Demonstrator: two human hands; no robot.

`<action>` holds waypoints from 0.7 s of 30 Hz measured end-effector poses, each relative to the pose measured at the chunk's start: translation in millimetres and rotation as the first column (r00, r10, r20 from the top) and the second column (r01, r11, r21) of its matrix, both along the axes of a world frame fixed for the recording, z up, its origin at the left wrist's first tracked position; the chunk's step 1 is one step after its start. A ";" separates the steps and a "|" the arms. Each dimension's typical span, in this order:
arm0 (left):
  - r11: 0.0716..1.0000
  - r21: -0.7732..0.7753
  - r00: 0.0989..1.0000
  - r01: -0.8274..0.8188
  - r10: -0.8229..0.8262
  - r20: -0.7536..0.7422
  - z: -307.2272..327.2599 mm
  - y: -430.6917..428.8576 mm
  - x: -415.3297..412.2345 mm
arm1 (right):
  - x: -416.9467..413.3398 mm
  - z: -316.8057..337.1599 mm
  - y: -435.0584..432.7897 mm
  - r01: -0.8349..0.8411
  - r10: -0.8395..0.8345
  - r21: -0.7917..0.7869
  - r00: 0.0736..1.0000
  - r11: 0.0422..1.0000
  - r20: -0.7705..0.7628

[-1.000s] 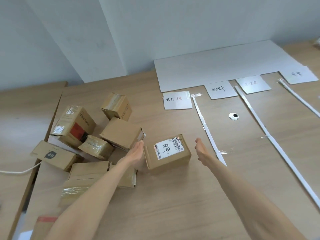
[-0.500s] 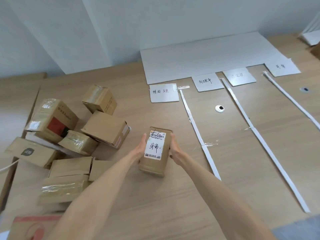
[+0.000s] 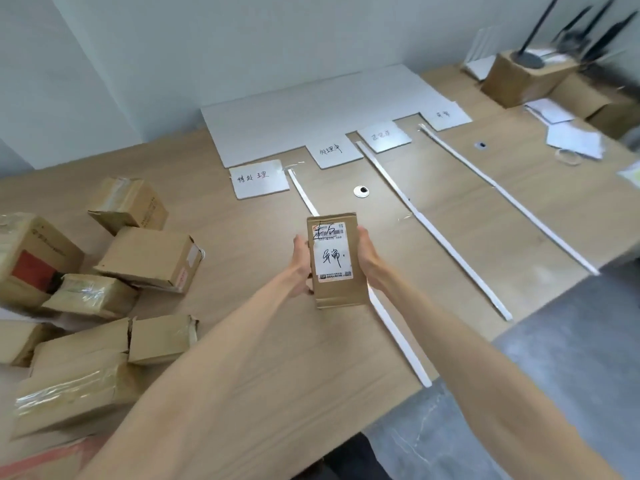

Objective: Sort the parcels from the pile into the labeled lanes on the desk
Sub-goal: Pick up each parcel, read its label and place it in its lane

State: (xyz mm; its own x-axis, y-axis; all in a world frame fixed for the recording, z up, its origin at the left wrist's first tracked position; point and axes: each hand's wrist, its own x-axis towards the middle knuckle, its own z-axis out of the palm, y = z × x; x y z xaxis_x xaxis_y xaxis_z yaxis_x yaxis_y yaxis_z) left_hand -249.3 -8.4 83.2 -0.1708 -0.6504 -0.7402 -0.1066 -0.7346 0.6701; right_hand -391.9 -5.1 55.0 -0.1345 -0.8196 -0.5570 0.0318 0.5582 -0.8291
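Left hand and right hand grip opposite sides of the parcel, fingers curling out of sight behind it, its label facing the camera. Directly below them a white lane strip crosses the desk. The pile lies to their left, the lane labels beyond.

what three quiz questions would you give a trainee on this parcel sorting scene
1. True or false: only one hand holds the labelled parcel.
2. How many white strips lie on the desk? A two, B three, C five.
3. On which side of the held parcel is the pile of boxes?
Key: 1 false, the left hand and right hand both grip it. 2 B. 3 the person's left.
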 end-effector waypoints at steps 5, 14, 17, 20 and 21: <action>0.981 -0.052 0.983 0.186 -0.186 -0.006 5.5 9.8 -82.1 | -82.9 24.3 37.6 0.156 -0.158 -0.050 0.987 0.986 -0.036; 0.910 -0.104 0.916 0.400 -0.393 0.087 18.5 45.8 -296.4 | -340.9 -105.4 43.6 0.418 -0.421 -0.052 0.894 0.907 -0.152; 0.930 -0.094 0.933 0.356 -0.350 0.080 26.5 52.8 -370.5 | -379.0 -16.0 79.0 0.405 -0.408 -0.050 0.909 0.913 -0.082; 0.938 -0.131 0.947 0.322 -0.319 0.045 32.8 55.1 -443.1 | -441.2 12.7 90.8 0.388 -0.389 -0.059 0.921 0.920 -0.024; 0.941 -0.132 0.951 0.310 -0.309 0.031 33.6 54.5 -465.3 | -463.3 16.1 90.0 0.377 -0.379 -0.061 0.925 0.924 -0.024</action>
